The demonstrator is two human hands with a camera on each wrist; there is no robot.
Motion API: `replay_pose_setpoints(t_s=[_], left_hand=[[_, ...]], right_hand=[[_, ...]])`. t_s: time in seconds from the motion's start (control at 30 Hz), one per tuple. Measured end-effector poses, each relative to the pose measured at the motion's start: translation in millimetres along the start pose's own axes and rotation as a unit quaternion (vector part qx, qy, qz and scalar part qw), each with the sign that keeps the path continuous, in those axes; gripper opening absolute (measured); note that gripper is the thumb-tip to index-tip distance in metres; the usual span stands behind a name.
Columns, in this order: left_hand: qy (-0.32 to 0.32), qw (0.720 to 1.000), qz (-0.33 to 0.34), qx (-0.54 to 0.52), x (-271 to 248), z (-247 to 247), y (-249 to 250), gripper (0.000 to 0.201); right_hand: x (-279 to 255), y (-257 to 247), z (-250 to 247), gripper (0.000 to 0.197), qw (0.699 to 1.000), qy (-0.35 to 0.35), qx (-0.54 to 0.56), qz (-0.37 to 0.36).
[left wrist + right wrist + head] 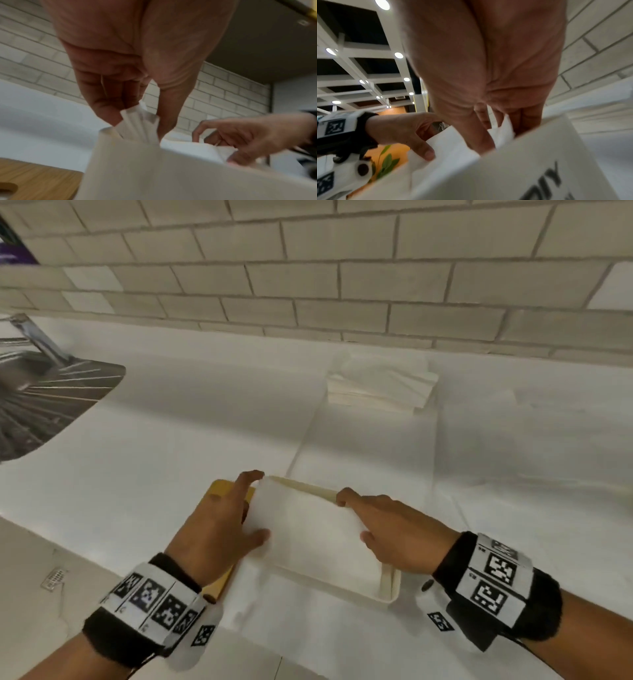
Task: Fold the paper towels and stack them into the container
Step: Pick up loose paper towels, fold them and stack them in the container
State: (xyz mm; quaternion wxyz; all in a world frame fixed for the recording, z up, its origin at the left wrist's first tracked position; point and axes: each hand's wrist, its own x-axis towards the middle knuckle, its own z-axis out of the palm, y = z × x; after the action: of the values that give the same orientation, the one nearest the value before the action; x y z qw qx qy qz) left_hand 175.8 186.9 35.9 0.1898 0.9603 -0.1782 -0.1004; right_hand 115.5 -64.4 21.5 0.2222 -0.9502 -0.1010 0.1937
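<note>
At the far left we see a steel sink [51, 392] sunk into the white counter [191, 412], below a wall of pale tiles [308, 278]. Nearer us a wooden board [222, 486] lies flat, its edge tucked under the container. Our left hand [219, 529] comes next — fingers over the far left corner of a folded paper towel [308, 529], thumb pressing its near edge, so it pinches the sheet. The towel sits in the open top of the white container [387, 590], which rests on the counter just in front of us. Our right hand [394, 532] grips the towel's right edge the same way — fingers curled at the far corner, thumb on the near side. Farther back, to the right of centre, a stack of unfolded paper towels [380, 385] waits near the wall.
</note>
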Motion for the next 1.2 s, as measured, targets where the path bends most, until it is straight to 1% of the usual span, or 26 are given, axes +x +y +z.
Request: replay_pose_setpoints(t_s=[0.07, 0.1, 0.17, 0.2, 0.23, 0.27, 0.33, 0.37, 0.43, 0.47, 0.5, 0.53, 0.6, 0.63, 0.67, 0.7, 0.73, 0.77, 0.8, 0.83, 0.87, 0.9, 0.93, 1.0, 1.1, 1.2], left_hand=[[-0.001, 0.993, 0.019, 0.114, 1.6, 2.9, 0.3, 0.085], [0.017, 0.982, 0.042, 0.181, 2.2, 4.1, -0.5, 0.089], [0.067, 0.959, 0.109, 0.254, 3.6, 3.4, -2.2, 0.092], [0.085, 0.95, 0.142, 0.265, 5.0, 2.6, -1.0, 0.086], [0.081, 0.947, 0.168, 0.262, 7.4, 3.5, 0.4, 0.076], [0.045, 0.949, 0.189, 0.247, 9.2, 5.6, 2.8, 0.063], [-0.045, 0.959, 0.18, 0.215, 15.3, 11.9, 7.0, 0.04], [-0.099, 0.957, 0.154, 0.225, 18.5, 14.1, 5.2, 0.041], [-0.184, 0.936, 0.132, 0.27, 20.6, 15.4, 4.8, 0.069], [-0.204, 0.929, 0.122, 0.282, 21.9, 15.8, 6.1, 0.076], [-0.214, 0.928, 0.119, 0.28, 23.4, 14.1, 9.4, 0.073], [-0.213, 0.93, 0.123, 0.275, 23.5, 10.6, 13.3, 0.063], [-0.19, 0.941, 0.127, 0.248, 21.6, 2.7, 20.5, 0.041], [-0.161, 0.95, 0.129, 0.235, 18.7, -3.5, 26.4, 0.035], [-0.123, 0.961, 0.126, 0.214, 14.9, -11.9, 35.2, 0.031], [-0.083, 0.974, 0.12, 0.173, 11.1, -19.8, 45.4, 0.028], [-0.051, 0.985, 0.118, 0.118, 6.2, -26.8, 58.7, 0.025], [-0.027, 0.991, 0.121, 0.059, 0.7, -31.6, 73.9, 0.022], [-0.009, 0.991, 0.131, 0.007, -6.5, -35.6, 92.6, 0.019], [0.005, 0.988, 0.147, -0.036, -14.0, -38.3, 113.5, 0.018], [0.015, 0.983, 0.168, -0.076, -21.6, -38.5, 134.0, 0.017], [0.015, 0.975, 0.188, -0.113, -28.8, -37.5, 154.3, 0.017], [0.008, 0.968, 0.203, -0.145, -35.5, -33.6, 172.7, 0.016], [-0.007, 0.956, 0.226, -0.189, -45.8, -16.3, 202.9, 0.013], [-0.068, 0.946, 0.229, -0.221, -53.9, 23.6, 234.6, 0.008], [-0.115, 0.95, 0.211, -0.201, -50.7, 68.4, 248.3, 0.017]], right_hand=[[7.5, 0.9, 4.4, 0.055, 0.999, -0.031, -0.043, 0.01], [10.7, 1.6, 5.9, 0.056, 0.997, -0.043, -0.065, 0.011], [14.8, 2.7, 7.4, 0.058, 0.995, -0.06, -0.077, 0.01], [16.0, 2.9, 7.4, 0.059, 0.995, -0.067, -0.074, 0.009], [17.0, 2.4, 6.7, 0.059, 0.995, -0.074, -0.073, 0.009], [18.0, 1.8, 6.0, 0.059, 0.994, -0.082, -0.071, 0.014], [19.1, -3.1, 4.4, 0.059, 0.994, -0.081, -0.071, 0.023], [18.6, -7.2, 4.9, 0.057, 0.994, -0.066, -0.086, 0.018], [13.0, -16.6, 6.7, 0.052, 0.99, -0.017, -0.138, -0.011], [6.6, -18.2, 6.8, 0.05, 0.988, 0.01, -0.152, -0.026], [-2.9, -16.4, 4.3, 0.048, 0.989, 0.04, -0.135, -0.038], [-15.9, -13.0, -3.6, 0.046, 0.993, 0.071, -0.083, -0.045], [-45.5, 7.4, -27.1, 0.039, 0.989, 0.123, 0.075, -0.029], [-58.8, 28.7, -37.1, 0.035, 0.975, 0.164, 0.148, -0.01], [-69.1, 56.3, -43.0, 0.032, 0.96, 0.207, 0.185, 0.02], [-76.3, 87.3, -43.8, 0.032, 0.955, 0.235, 0.173, 0.061], [-81.2, 117.9, -40.4, 0.035, 0.959, 0.228, 0.126, 0.113], [-85.0, 144.4, -34.1, 0.042, 0.967, 0.181, 0.064, 0.168], [-87.6, 166.8, -24.5, 0.052, 0.971, 0.111, 0.008, 0.212], [-89.7, 183.2, -15.5, 0.059, 0.97, 0.05, -0.031, 0.236], [-91.1, 193.8, -8.8, 0.062, 0.969, 0.021, -0.054, 0.24], [-91.9, 200.2, -4.9, 0.061, 0.971, 0.03, -0.062, 0.23], [-92.7, 204.6, -3.1, 0.054, 0.973, 0.059, -0.055, 0.217], [-94.6, 211.2, -3.8, 0.034, 0.974, 0.104, -0.051, 0.197], [-104.4, 220.7, -4.8, 0.017, 0.977, 0.129, -0.028, 0.169], [-125.4, 227.2, -10.4, 0.009, 0.967, 0.219, 0.05, 0.123]])
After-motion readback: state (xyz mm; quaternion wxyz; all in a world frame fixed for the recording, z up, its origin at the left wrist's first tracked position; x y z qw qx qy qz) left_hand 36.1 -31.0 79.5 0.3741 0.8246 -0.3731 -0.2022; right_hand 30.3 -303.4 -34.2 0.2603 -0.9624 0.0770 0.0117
